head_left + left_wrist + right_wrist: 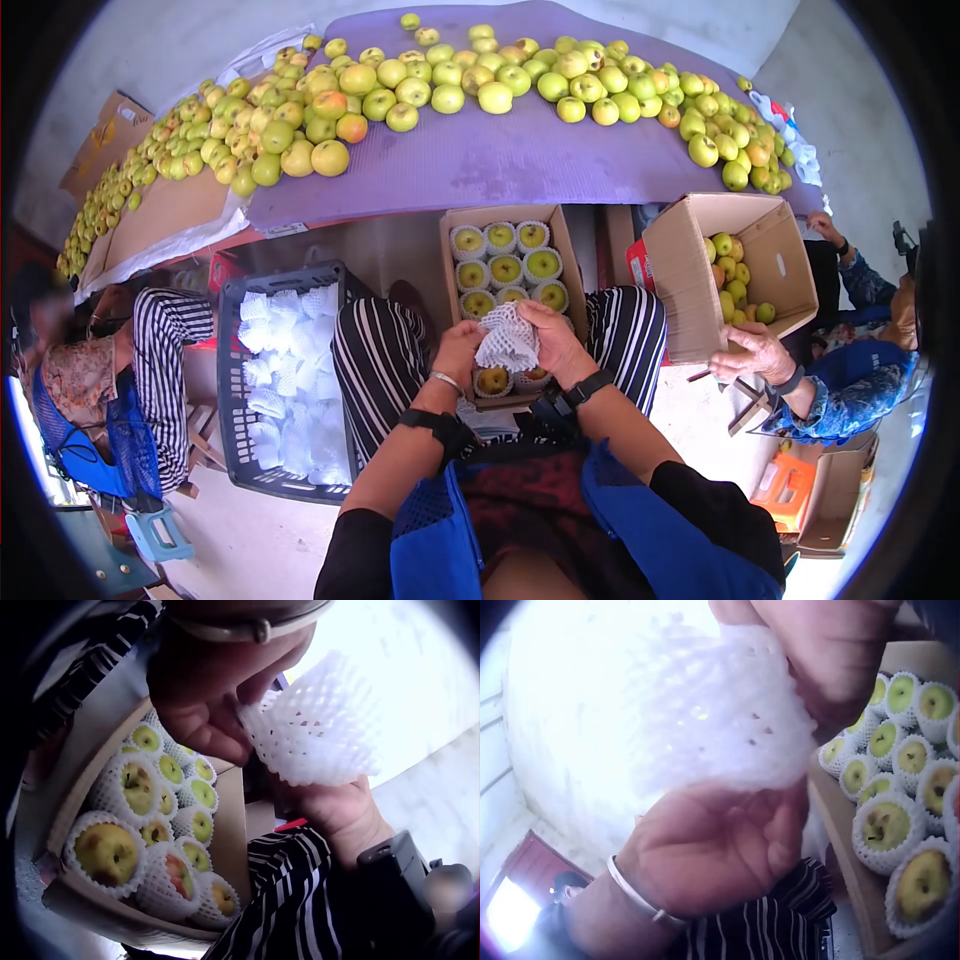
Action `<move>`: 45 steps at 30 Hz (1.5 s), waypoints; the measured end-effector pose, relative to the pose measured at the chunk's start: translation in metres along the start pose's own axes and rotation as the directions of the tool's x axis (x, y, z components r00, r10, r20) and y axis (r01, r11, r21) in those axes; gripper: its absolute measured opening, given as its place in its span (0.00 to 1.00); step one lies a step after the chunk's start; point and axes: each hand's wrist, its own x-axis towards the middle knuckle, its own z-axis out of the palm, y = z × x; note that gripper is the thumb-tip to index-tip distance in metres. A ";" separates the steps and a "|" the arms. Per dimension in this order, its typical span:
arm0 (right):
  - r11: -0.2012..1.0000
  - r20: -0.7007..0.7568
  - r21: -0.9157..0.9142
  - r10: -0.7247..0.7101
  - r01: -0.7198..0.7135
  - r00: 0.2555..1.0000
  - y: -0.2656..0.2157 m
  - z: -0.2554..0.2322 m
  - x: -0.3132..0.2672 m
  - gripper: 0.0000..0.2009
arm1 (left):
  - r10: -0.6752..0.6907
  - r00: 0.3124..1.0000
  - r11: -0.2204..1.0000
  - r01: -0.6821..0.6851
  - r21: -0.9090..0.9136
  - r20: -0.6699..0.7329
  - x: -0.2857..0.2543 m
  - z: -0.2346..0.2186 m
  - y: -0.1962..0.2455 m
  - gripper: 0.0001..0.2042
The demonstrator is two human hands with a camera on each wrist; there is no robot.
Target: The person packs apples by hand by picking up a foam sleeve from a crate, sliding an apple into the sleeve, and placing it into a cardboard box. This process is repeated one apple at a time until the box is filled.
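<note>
A white foam net sleeve [507,338] is between my two hands over the near end of an open carton [231,802]. The left hand [458,354] pinches the sleeve's edge with thumb and fingers. On the opposite side the right hand [560,345] grips it, thumb along the top. Whether an apple sits inside the sleeve I cannot tell. Below, the carton holds rows of green-yellow apples [506,268] in similar foam nets, stems facing up. A bruised apple [107,853] shows at one corner in the left wrist view.
To the left, a dark crate [230,400] holds a pile of foam nets [285,390]. Loose apples [495,97] cover the far part of a purple-covered table [480,165]. At right, another person's hand [757,355] is at a tilted carton [685,270] of apples. Another person sits at left.
</note>
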 end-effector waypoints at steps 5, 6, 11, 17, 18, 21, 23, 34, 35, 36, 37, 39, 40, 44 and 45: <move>0.987 0.054 -0.155 -0.032 0.040 0.998 0.007 -0.005 0.003 0.10 | 0.089 0.986 0.833 0.003 -0.554 0.140 -0.003 -0.001 0.009 0.08; 0.987 0.055 -0.156 -0.033 0.041 0.998 0.008 -0.008 0.003 0.10 | 0.149 0.977 0.770 -0.016 -0.638 0.155 0.000 -0.001 0.008 0.08; 0.949 -0.126 -0.224 0.196 -0.221 0.972 0.000 -0.002 -0.002 0.10 | 0.292 0.940 0.604 -0.039 -0.796 0.175 0.001 -0.002 0.004 0.08; 0.972 -0.083 0.211 -0.084 0.100 0.993 0.003 -0.010 0.006 0.10 | 0.155 0.963 0.901 -0.047 -0.430 0.219 0.001 -0.006 -0.004 0.06; 0.972 -0.082 0.211 -0.084 0.099 0.993 0.000 -0.003 0.004 0.10 | 0.113 0.964 0.894 0.006 -0.448 0.239 -0.001 -0.004 -0.002 0.07; 0.943 -0.035 0.331 -0.037 0.047 0.999 -0.002 0.005 0.003 0.10 | 0.053 0.958 0.894 0.080 -0.441 0.283 0.000 -0.003 -0.001 0.10; 0.954 -0.064 0.290 -0.058 0.074 0.996 0.003 -0.008 0.009 0.10 | 0.031 0.951 0.905 0.105 -0.413 0.309 0.000 -0.001 -0.001 0.13; 0.911 -0.416 -0.407 -0.118 -0.069 0.902 0.018 -0.003 0.005 0.05 | 0.407 0.913 0.909 -0.404 -0.099 0.011 -0.011 0.015 0.010 0.17; 0.787 -0.530 -0.593 -0.223 -0.169 0.818 0.014 0.002 0.005 0.07 | 0.383 0.924 0.905 -0.379 -0.193 -0.021 -0.012 0.014 0.011 0.14; 0.788 -0.531 -0.592 -0.222 -0.170 0.818 0.014 0.000 0.007 0.07 | 0.389 0.921 0.901 -0.387 -0.197 -0.032 -0.011 0.013 0.010 0.12; 0.724 -0.326 -0.683 -0.421 0.097 0.847 0.013 -0.003 0.009 0.12 | 0.387 0.921 0.901 -0.386 -0.197 -0.033 -0.010 0.012 0.009 0.12; 0.604 -0.104 -0.713 -0.594 0.357 0.798 0.013 0.000 0.007 0.17 | 0.330 0.944 0.924 -0.321 -0.208 0.008 -0.009 0.012 0.008 0.12; 0.609 -0.024 -0.727 -0.486 0.319 0.874 0.014 0.009 0.002 0.19 | 0.328 0.945 0.924 -0.319 -0.210 0.008 -0.009 0.012 0.007 0.12; 0.435 -0.027 -0.900 -0.074 0.008 0.997 0.028 0.007 0.002 0.24 | 0.256 0.967 0.950 -0.249 -0.190 0.011 0.002 0.005 -0.003 0.13; 0.436 -0.028 -0.900 -0.073 0.007 0.997 0.030 0.008 0.004 0.24 | 0.223 0.975 0.943 -0.213 -0.257 0.011 0.001 0.005 -0.001 0.14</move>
